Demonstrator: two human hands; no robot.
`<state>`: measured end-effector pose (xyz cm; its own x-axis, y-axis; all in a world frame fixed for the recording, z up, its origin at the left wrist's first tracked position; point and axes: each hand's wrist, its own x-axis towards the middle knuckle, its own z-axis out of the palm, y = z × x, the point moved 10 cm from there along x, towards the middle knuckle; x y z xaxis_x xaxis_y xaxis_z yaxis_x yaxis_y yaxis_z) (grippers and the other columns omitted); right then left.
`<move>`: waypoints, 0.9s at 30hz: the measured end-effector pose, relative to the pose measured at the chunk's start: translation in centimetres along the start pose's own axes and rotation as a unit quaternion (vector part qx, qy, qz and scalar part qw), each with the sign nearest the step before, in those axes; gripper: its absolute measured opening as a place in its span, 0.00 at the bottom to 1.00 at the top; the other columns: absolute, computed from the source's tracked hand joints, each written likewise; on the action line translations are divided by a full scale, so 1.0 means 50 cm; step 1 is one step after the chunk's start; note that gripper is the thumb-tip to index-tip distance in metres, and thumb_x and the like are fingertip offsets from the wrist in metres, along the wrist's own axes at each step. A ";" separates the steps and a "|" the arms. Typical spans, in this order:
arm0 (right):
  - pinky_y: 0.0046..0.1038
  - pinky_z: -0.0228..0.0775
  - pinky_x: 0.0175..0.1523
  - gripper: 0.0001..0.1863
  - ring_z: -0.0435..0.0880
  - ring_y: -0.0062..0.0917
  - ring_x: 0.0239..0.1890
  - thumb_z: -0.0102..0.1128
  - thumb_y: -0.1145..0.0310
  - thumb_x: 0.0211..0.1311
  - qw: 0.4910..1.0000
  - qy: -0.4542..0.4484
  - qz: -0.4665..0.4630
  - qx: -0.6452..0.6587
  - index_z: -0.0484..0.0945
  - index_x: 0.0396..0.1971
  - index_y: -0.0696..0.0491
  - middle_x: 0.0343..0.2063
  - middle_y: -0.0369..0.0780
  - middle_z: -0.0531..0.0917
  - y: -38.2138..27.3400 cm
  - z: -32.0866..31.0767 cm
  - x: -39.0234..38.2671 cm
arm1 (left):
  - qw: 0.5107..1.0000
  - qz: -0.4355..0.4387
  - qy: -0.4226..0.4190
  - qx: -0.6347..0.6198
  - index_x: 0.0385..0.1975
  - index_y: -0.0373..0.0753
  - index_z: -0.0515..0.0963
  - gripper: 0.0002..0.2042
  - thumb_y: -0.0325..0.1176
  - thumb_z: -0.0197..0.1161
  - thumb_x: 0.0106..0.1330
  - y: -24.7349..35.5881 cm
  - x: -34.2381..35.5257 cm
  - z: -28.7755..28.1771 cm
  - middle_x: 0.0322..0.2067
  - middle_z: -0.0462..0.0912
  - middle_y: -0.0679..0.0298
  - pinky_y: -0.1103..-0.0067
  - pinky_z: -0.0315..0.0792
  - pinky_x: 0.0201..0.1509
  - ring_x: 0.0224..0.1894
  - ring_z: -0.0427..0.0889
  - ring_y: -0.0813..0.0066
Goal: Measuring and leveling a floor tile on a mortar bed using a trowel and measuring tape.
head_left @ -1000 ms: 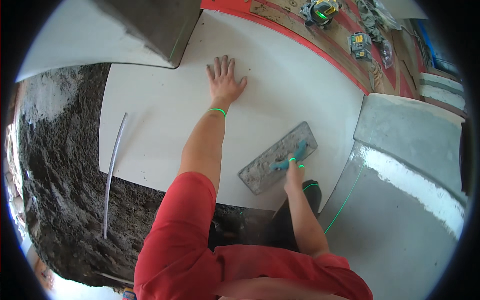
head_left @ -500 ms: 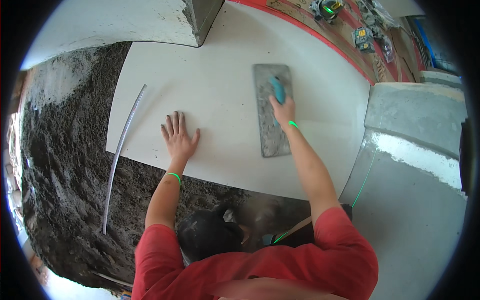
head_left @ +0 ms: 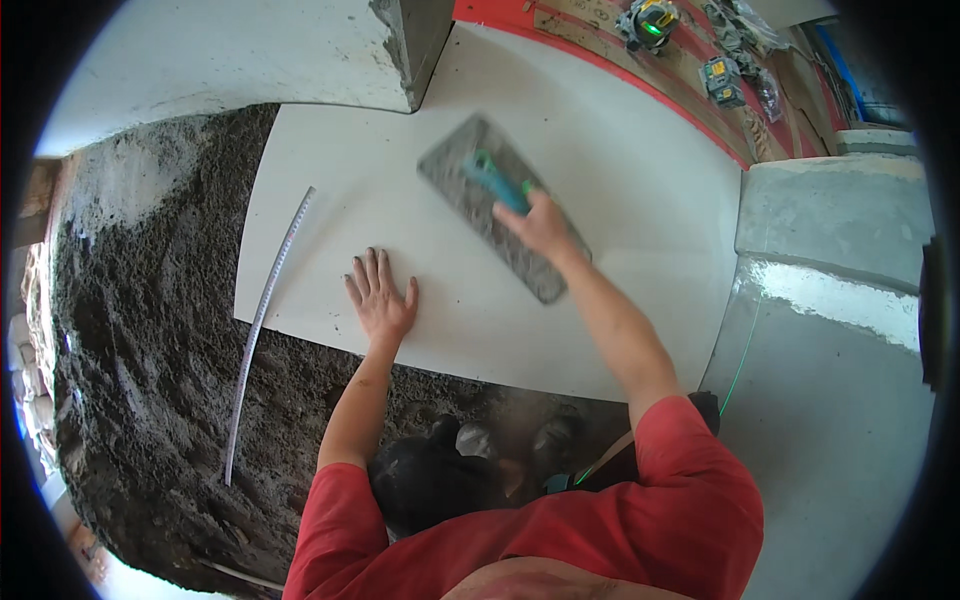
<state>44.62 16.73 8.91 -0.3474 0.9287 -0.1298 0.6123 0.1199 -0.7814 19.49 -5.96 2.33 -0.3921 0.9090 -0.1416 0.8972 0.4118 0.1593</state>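
Note:
A large white slab [head_left: 650, 190] lies in front of me over dark, rough mortar [head_left: 150, 340]. My left hand [head_left: 385, 305] is spread flat on the slab's near left part, holding nothing. My right hand [head_left: 540, 225] is wrapped round the teal handle of a big grey rectangular hand float [head_left: 525, 262]. The float is on the slab, slanted from far left to near right, and slightly blurred. Left of my left hand, a long thin strip with ruler marks [head_left: 262, 310] lies across the slab's left edge and onto the mortar.
A concrete block [head_left: 390, 50] stands at the far left edge of the slab. Beyond a red border, a laser level [head_left: 648, 25] with a green light and a second boxy device [head_left: 722, 80] sit on boards. Grey steps [head_left: 830, 210] are at right. A green laser line crosses them.
My right hand has moved the float leftward and turned it from nearly upright to a slant. The left hand stays flat on the slab. The whole view has shifted a little.

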 end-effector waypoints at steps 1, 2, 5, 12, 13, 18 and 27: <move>0.44 0.76 0.41 0.28 0.87 0.43 0.35 0.76 0.47 0.56 0.998 -0.022 0.032 0.043 0.82 0.32 0.61 0.28 0.54 0.85 -0.048 -0.015 0.028 | 1.000 -0.010 0.004 -0.005 0.80 0.41 0.57 0.41 0.59 0.53 0.72 -0.023 -0.004 -0.013 0.82 0.53 0.58 0.51 0.32 0.85 0.85 0.42 0.53; 0.44 0.76 0.41 0.28 0.87 0.43 0.35 0.76 0.47 0.56 0.998 -0.024 0.035 0.042 0.82 0.32 0.61 0.28 0.54 0.85 -0.036 -0.022 0.021 | 1.000 -0.011 0.010 -0.020 0.80 0.41 0.57 0.41 0.59 0.53 0.72 -0.021 -0.003 -0.016 0.82 0.53 0.58 0.51 0.33 0.85 0.85 0.42 0.53; 0.48 0.77 0.43 0.22 0.87 0.50 0.38 0.74 0.52 0.58 0.994 -0.028 0.042 -0.096 0.82 0.34 0.58 0.31 0.54 0.86 0.070 -0.038 -0.045 | 0.999 0.005 0.018 -0.040 0.79 0.41 0.58 0.40 0.58 0.55 0.72 0.032 -0.001 -0.020 0.82 0.53 0.57 0.51 0.33 0.85 0.85 0.43 0.52; 0.47 0.77 0.39 0.19 0.86 0.55 0.33 0.72 0.56 0.60 0.998 -0.016 0.008 -0.067 0.81 0.32 0.58 0.27 0.54 0.85 0.098 -0.045 -0.211 | 0.999 0.004 -0.012 -0.035 0.79 0.42 0.59 0.40 0.57 0.57 0.71 0.007 -0.063 0.010 0.81 0.54 0.55 0.51 0.34 0.85 0.84 0.44 0.50; 0.44 0.76 0.37 0.20 0.87 0.53 0.33 0.73 0.55 0.60 0.997 0.025 0.019 -0.071 0.81 0.32 0.59 0.26 0.53 0.85 0.082 -0.076 -0.165 | 0.999 0.001 -0.004 -0.041 0.79 0.42 0.59 0.40 0.57 0.57 0.71 0.010 -0.061 0.009 0.81 0.54 0.55 0.50 0.34 0.85 0.84 0.44 0.50; 0.46 0.77 0.39 0.21 0.86 0.53 0.33 0.73 0.53 0.60 0.997 0.021 0.038 0.061 0.81 0.34 0.58 0.28 0.53 0.85 0.036 -0.032 -0.156 | 0.999 -0.019 0.018 -0.030 0.79 0.41 0.59 0.41 0.57 0.58 0.71 -0.020 -0.056 -0.029 0.81 0.54 0.55 0.50 0.34 0.85 0.84 0.45 0.50; 0.48 0.79 0.43 0.19 0.87 0.52 0.37 0.72 0.55 0.59 0.999 0.004 -0.009 0.043 0.82 0.37 0.57 0.32 0.55 0.87 -0.030 -0.039 -0.105 | 1.000 -0.006 0.008 -0.029 0.79 0.40 0.58 0.41 0.57 0.57 0.71 -0.029 -0.074 -0.021 0.81 0.54 0.55 0.50 0.35 0.85 0.84 0.45 0.50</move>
<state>46.91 12.38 11.96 -0.3525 0.9292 -0.1114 0.5424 0.1058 -0.8335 19.45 -9.85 3.65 -0.4062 0.9047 -0.1287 0.8795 0.4252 0.2138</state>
